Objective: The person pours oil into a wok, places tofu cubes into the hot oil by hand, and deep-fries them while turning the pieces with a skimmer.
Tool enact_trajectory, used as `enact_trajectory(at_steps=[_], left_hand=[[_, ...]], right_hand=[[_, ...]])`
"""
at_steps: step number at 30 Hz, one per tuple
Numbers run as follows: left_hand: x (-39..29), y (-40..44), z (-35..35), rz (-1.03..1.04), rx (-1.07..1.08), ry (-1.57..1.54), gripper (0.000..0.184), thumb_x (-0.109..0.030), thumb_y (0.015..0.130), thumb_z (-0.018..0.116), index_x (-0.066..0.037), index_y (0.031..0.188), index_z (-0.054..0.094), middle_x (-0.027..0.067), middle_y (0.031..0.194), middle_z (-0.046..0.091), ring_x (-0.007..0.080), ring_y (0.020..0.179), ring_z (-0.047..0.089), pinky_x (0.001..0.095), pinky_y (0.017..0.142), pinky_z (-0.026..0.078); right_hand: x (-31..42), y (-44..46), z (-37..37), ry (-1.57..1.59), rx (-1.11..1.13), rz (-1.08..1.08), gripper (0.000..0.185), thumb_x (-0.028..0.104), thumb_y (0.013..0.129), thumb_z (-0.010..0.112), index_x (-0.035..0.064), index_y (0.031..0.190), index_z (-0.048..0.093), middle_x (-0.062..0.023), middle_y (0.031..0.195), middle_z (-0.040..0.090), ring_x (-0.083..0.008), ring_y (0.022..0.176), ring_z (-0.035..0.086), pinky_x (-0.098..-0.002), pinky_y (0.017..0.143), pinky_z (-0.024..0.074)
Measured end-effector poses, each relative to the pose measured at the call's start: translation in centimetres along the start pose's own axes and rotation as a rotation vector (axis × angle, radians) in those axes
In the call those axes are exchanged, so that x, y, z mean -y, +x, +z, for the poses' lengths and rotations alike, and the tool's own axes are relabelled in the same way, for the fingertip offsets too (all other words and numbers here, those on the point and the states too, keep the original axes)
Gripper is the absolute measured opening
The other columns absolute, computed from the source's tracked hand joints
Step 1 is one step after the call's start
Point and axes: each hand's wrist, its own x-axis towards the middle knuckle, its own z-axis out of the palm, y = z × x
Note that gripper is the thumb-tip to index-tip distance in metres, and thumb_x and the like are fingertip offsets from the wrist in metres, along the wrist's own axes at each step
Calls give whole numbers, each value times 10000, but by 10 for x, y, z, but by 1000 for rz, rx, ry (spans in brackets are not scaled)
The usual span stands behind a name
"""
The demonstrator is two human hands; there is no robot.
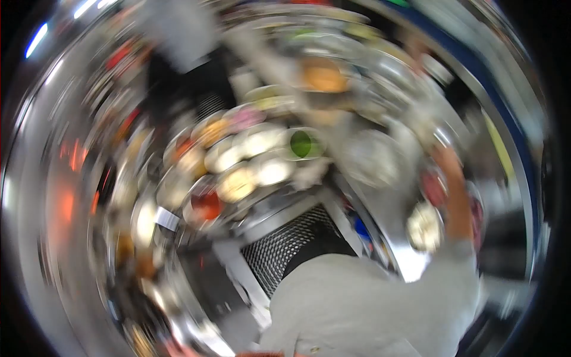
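Note:
Motion smears the whole head view. My right hand (441, 150) reaches out at the right, near a shiny rim; its fingers are too blurred to read. Below it, beside the forearm, are a bowl of dark pink food (433, 185) and a bowl of pale pieces (424, 226). At the bottom edge, a blurred reddish patch of skin (177, 350) appears to be my left hand, close to a metal edge; its fingers and anything in them cannot be made out.
Several food bowls crowd the centre, among them one with green contents (301, 144) and one with red (206, 205). A perforated dark mat (285, 247) lies below. A person in light clothing (178, 30) stands at the upper left.

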Motion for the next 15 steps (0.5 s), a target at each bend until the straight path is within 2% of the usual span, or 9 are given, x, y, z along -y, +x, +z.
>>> enact_trajectory(at_steps=[4, 5, 6, 7, 8, 9, 10, 12, 15], left_hand=[[-3, -24, -102, -96, -186, -534, 90, -21, 846, 569, 14, 911, 619, 55, 773, 625, 121, 659, 553, 237, 625, 454], [-3, -23, -113, -78, -127, -527, 18, 5, 808, 614, 4, 823, 605, 61, 739, 625, 129, 682, 569, 227, 635, 460], [-37, -39, -84, -109, -241, -551, 69, 3, 778, 663, -12, 771, 596, 45, 669, 585, 126, 664, 560, 234, 620, 462], [-37, -43, -86, -108, -244, -534, 53, 14, 821, 599, 15, 863, 567, 62, 743, 582, 134, 697, 557, 240, 610, 465], [-35, -49, -82, -79, -140, -780, 159, 47, 868, 500, 96, 1018, 482, 113, 897, 562, 144, 724, 538, 238, 600, 456], [-37, -56, -78, -83, -158, -774, 212, 32, 889, 447, 92, 1091, 427, 119, 956, 535, 126, 717, 502, 235, 581, 439], [-33, -57, -89, -91, -170, -779, 212, 32, 889, 447, 92, 1091, 427, 119, 956, 535, 126, 717, 502, 235, 581, 439], [-30, -52, -98, -155, 5, -923, 194, 31, 882, 458, 86, 1067, 441, 87, 870, 504, 108, 652, 442, 232, 546, 408], [-25, -45, -110, -236, 10, -901, 122, 18, 897, 466, 42, 1016, 482, 16, 714, 413, 79, 562, 367, 209, 474, 334]], right_hand=[[40, 39, 34, -49, -19, -136, 373, 378, 803, 628, 26, 922, 667, -204, 892, 646, -344, 844, 634, -453, 678, 496], [45, 48, 31, -105, -43, -110, 376, 387, 800, 631, 33, 923, 668, -197, 893, 647, -340, 843, 636, -453, 675, 498], [53, 52, 32, -142, -79, -70, 379, 395, 797, 634, 39, 923, 669, -190, 895, 649, -335, 842, 637, -453, 672, 501], [60, 53, 29, -184, -112, -33, 383, 404, 794, 637, 45, 923, 670, -184, 896, 650, -330, 841, 639, -452, 669, 503], [59, 50, 29, -224, -141, 16, 386, 412, 791, 640, 52, 924, 671, -177, 898, 652, -325, 840, 641, -452, 666, 506], [55, 48, 27, -256, -158, 53, 389, 421, 788, 643, 58, 924, 672, -171, 900, 653, -321, 839, 642, -451, 663, 508], [49, 41, 24, -279, -177, 100, 392, 430, 785, 647, 64, 925, 673, -164, 901, 654, -316, 838, 644, -451, 660, 510], [31, 29, 17, -319, -204, 193, 399, 447, 779, 653, 77, 926, 676, -151, 904, 657, -306, 836, 648, -450, 654, 515], [-14, 12, 3, -363, -243, 322, 409, 473, 770, 662, 96, 927, 679, -131, 909, 661, -292, 833, 653, -449, 646, 522]])
